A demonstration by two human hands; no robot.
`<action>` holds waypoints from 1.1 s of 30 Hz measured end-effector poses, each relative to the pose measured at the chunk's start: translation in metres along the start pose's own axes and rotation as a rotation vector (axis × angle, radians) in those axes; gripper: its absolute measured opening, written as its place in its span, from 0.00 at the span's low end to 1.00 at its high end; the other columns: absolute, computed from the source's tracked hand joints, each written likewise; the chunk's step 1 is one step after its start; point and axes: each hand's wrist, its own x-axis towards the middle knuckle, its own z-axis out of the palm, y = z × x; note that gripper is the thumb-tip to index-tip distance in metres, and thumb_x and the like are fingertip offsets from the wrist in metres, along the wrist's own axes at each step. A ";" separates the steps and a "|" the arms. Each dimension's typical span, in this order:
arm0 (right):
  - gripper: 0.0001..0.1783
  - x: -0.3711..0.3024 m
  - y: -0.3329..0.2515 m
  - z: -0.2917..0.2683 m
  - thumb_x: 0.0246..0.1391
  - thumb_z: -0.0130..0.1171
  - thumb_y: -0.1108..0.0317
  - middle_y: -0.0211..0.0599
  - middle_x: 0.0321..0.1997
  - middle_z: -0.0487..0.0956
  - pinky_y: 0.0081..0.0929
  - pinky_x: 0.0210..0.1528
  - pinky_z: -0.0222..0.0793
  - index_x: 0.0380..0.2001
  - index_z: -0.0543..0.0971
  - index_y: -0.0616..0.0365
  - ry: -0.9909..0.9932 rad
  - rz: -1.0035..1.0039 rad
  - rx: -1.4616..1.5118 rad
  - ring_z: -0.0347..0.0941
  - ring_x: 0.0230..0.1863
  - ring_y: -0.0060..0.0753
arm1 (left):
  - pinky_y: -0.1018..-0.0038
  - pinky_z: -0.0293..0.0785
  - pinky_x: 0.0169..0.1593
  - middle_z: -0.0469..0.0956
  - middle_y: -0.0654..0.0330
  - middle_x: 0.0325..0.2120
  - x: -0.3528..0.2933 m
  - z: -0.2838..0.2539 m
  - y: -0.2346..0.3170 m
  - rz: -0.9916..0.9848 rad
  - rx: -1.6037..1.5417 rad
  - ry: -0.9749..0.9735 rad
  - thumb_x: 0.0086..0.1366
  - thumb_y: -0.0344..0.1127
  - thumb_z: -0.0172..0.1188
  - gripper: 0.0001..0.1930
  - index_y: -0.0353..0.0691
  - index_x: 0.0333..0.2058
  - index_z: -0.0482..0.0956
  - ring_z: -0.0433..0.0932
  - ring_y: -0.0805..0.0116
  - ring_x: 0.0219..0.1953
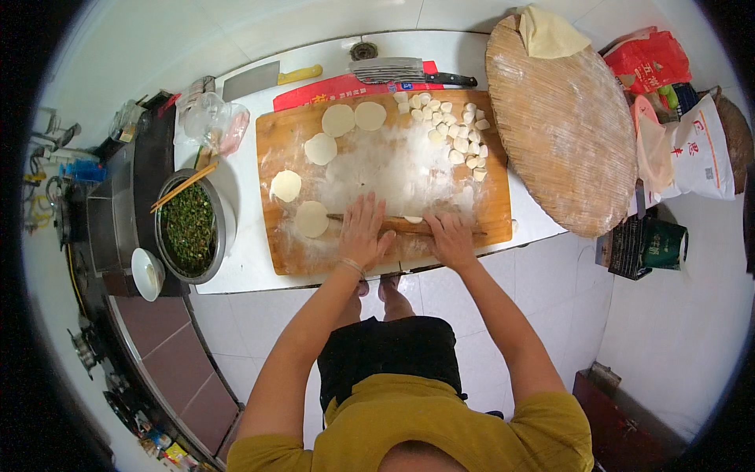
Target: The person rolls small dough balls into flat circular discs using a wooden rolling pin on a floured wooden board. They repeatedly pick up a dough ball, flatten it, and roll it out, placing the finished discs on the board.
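Matt wooden cutting board (pixel 275 141), dusted with white flour, carrying soft, smooth dough discs (pixel 338 120). Wooden rolling pin (pixel 405 226); shiny metal bowl (pixel 222 228). Round woven bamboo tray (pixel 562 130), rough and floury; glossy white floor tiles (pixel 668 315).

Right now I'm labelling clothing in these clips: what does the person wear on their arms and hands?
Both forearms are bare, with no gloves on the left hand or right hand. A thin pale band circles the left wrist. Short mustard-yellow sleeves cover only the upper arms. No rings can be made out.

Both hands (pixel 363 232) (pixel 450 238) on rolling pin (pixel 405 225)
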 end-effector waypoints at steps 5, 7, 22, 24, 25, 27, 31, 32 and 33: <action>0.16 0.005 0.008 -0.015 0.54 0.59 0.61 0.45 0.36 0.75 0.37 0.41 0.67 0.42 0.73 0.59 0.047 0.183 0.436 0.71 0.38 0.51 | 0.51 0.60 0.59 0.64 0.42 0.57 0.021 -0.019 0.015 -0.104 -0.204 0.410 0.60 0.47 0.58 0.34 0.35 0.60 0.62 0.63 0.42 0.58; 0.15 -0.002 0.011 -0.013 0.58 0.56 0.61 0.43 0.32 0.75 0.34 0.38 0.67 0.41 0.73 0.61 0.040 0.326 0.701 0.71 0.34 0.46 | 0.54 0.66 0.51 0.70 0.44 0.45 0.018 -0.010 0.034 -0.131 -0.255 0.552 0.56 0.41 0.62 0.28 0.34 0.53 0.69 0.70 0.45 0.46; 0.21 -0.016 0.048 -0.046 0.48 0.64 0.61 0.41 0.42 0.74 0.39 0.46 0.69 0.45 0.74 0.55 0.021 0.090 0.172 0.72 0.43 0.49 | 0.55 0.57 0.64 0.62 0.54 0.62 0.010 0.000 0.027 0.160 -0.230 0.394 0.58 0.38 0.58 0.30 0.41 0.59 0.65 0.58 0.50 0.65; 0.22 -0.006 0.044 -0.034 0.46 0.65 0.61 0.39 0.43 0.74 0.39 0.48 0.68 0.45 0.74 0.54 0.008 -0.077 0.057 0.72 0.46 0.45 | 0.53 0.55 0.65 0.60 0.53 0.64 0.010 0.008 0.010 0.096 -0.088 0.227 0.60 0.42 0.56 0.31 0.41 0.61 0.63 0.56 0.51 0.66; 0.27 0.004 0.039 -0.032 0.47 0.63 0.58 0.41 0.53 0.72 0.43 0.55 0.64 0.51 0.72 0.54 -0.060 -0.065 -0.059 0.68 0.55 0.46 | 0.52 0.54 0.65 0.59 0.53 0.64 0.013 0.010 0.004 0.058 -0.012 0.148 0.61 0.44 0.55 0.31 0.41 0.62 0.62 0.55 0.51 0.66; 0.33 0.037 0.031 -0.039 0.49 0.61 0.55 0.45 0.60 0.67 0.47 0.59 0.58 0.57 0.67 0.54 0.156 0.045 -0.115 0.63 0.60 0.50 | 0.52 0.52 0.66 0.56 0.52 0.66 0.059 0.009 -0.004 0.061 0.040 0.153 0.61 0.46 0.55 0.34 0.42 0.64 0.59 0.54 0.50 0.67; 0.41 0.022 0.018 -0.024 0.51 0.55 0.49 0.47 0.72 0.53 0.61 0.67 0.42 0.67 0.57 0.46 0.130 0.190 -0.248 0.49 0.69 0.58 | 0.51 0.50 0.67 0.52 0.52 0.67 0.053 0.016 -0.015 0.126 -0.025 0.141 0.62 0.48 0.53 0.35 0.43 0.65 0.56 0.52 0.48 0.68; 0.41 0.008 0.008 -0.023 0.51 0.55 0.49 0.46 0.72 0.52 0.63 0.68 0.39 0.68 0.56 0.45 0.078 0.222 -0.297 0.48 0.70 0.58 | 0.52 0.50 0.67 0.52 0.52 0.67 0.041 0.012 -0.014 0.133 -0.039 0.100 0.62 0.48 0.53 0.35 0.43 0.65 0.57 0.52 0.49 0.68; 0.41 0.001 -0.008 -0.034 0.52 0.54 0.49 0.45 0.73 0.50 0.69 0.67 0.33 0.68 0.56 0.41 0.026 0.168 -0.172 0.45 0.71 0.58 | 0.52 0.50 0.67 0.52 0.52 0.67 0.017 0.007 -0.015 0.134 -0.040 0.057 0.63 0.48 0.52 0.34 0.43 0.65 0.57 0.51 0.49 0.68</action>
